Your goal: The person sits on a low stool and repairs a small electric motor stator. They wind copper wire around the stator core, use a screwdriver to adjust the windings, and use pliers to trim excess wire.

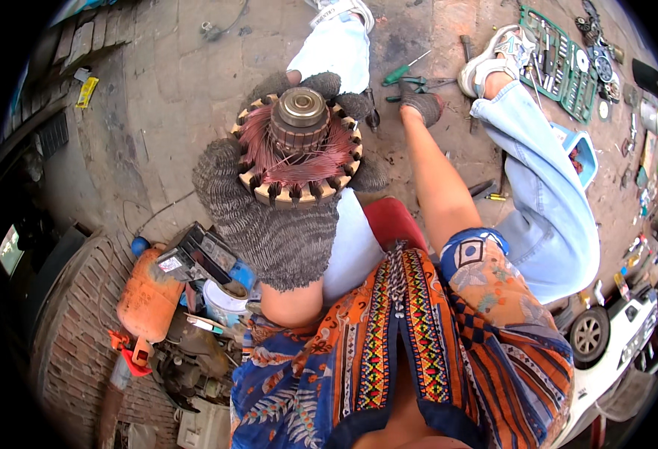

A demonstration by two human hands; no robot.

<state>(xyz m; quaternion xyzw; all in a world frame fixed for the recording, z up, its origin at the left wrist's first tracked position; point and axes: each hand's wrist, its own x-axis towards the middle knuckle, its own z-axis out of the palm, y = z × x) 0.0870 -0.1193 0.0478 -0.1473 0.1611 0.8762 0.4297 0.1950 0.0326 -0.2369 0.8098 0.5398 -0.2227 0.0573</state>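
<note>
My left hand (pixel 269 232), in a dark grey knitted glove, is wrapped around a motor armature (pixel 303 146). Its commutator and round steel bearing face up, with loose reddish copper windings fanned around them inside a slotted, pale-edged core. Gloved fingertips show along the far rim; the core's underside is hidden. My right hand (pixel 424 107), also gloved, reaches down to the floor. Its fingers are closed at the green handles of a pair of pliers (pixel 432 81), partly covering them. Just beyond the pliers lies a green-handled screwdriver (pixel 407 69).
At right lie an open green socket set (pixel 561 63), a blue tub (pixel 579 153) and scattered parts. An orange gas cylinder (pixel 149 292), a black boxy device (pixel 198 256) and a paint bucket (pixel 224 301) stand at left. A white vehicle (pixel 620 352) is at lower right.
</note>
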